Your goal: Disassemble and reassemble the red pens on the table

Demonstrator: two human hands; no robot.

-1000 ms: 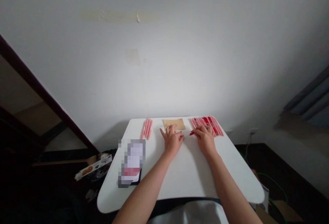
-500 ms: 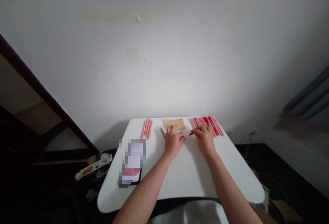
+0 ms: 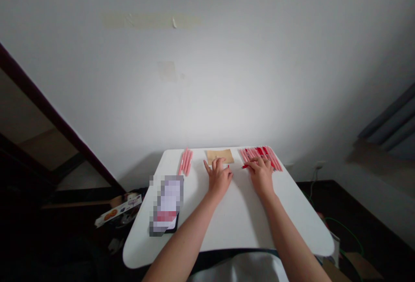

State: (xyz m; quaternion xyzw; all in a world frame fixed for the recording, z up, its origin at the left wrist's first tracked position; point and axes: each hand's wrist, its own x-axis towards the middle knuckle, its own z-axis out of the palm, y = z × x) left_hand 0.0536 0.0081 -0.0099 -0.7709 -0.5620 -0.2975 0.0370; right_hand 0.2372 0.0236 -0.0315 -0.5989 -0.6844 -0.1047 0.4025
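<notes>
My left hand (image 3: 218, 175) lies on the white table (image 3: 233, 217) with its fingers curled, their tips at the near edge of a tan paper piece (image 3: 220, 156). A tiny red bit shows beside its fingers. My right hand (image 3: 261, 171) rests just right of it with fingers closed on a red pen (image 3: 245, 166) whose tip points left. That hand partly covers a row of several pink and red pens (image 3: 263, 155) at the table's back right. Three pink pens (image 3: 185, 161) lie together at the back left.
A blurred-out dark rectangular object (image 3: 166, 205) lies on the table's left side. A printed box (image 3: 117, 210) sits on the dark floor to the left. A green cable (image 3: 348, 234) runs on the floor at the right. The white wall stands right behind the table.
Both hands have shifted slightly towards the far edge of the table. The red pen in my right hand moved a little to the right with it.
</notes>
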